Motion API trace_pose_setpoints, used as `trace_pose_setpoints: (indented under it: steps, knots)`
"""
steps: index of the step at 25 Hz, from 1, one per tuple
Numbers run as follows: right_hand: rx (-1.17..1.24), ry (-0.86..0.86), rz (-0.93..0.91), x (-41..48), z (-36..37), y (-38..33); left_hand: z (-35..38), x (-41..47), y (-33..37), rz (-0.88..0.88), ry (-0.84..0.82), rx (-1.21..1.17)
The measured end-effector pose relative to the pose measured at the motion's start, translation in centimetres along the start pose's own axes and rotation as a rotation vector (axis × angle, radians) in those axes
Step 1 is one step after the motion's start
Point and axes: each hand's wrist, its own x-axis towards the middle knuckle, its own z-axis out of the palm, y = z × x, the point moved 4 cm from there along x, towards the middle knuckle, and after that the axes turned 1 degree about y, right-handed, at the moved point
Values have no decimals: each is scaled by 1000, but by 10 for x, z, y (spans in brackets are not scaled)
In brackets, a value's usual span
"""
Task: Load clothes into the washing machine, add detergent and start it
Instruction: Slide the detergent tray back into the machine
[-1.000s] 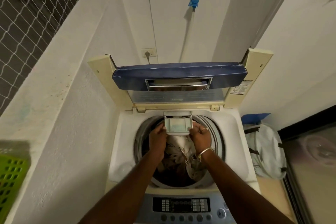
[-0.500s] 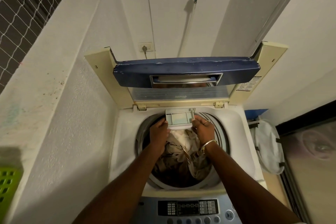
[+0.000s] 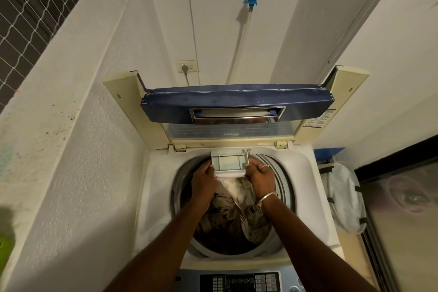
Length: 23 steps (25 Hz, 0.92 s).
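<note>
**At the rear rim of the drum: detergent drawer held in both hands**

Far left, a strip of netting [image 3: 30, 5] is seen across a dark opening, with a speckled white ledge [image 3: 47, 92] below it. A wall socket [image 3: 186, 67] with a plug in it is noted on the back wall, and a blue-collared tap [image 3: 251, 0] with a pale hose hanging from it is seen higher up.

The washing machine [image 3: 156, 197] is viewed from above with its lid [image 3: 237, 104] folded up and standing open. Clothes [image 3: 227, 211], mostly beige and brown with a white piece at the top, are seen lying inside the drum.

The left hand [image 3: 203, 182] is held over the rear of the drum, its fingers [image 3: 211, 168] closed on the left edge of the detergent drawer [image 3: 229, 163]. The drawer is located at the back rim of the opening, partly out of its slot; pale residue is seen in its middle compartment. The right hand [image 3: 260, 178] is closed on the drawer's right edge; a ring and a bangle are worn on it.

The control panel [image 3: 239, 282] is seen at the bottom edge. A white bag [image 3: 343, 197] is noted on the floor, right of the machine.
</note>
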Motion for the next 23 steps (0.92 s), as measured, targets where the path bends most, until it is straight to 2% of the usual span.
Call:
trace_pose_setpoints:
  steps: [7, 23]
  knots:
    - [-105, -29, -37, -1, -7, 0, 2, -10, 7, 39, 6, 54]
    - [-37, 8, 30, 0, -1, -9, 2, -16, 25, -28, 34, -11]
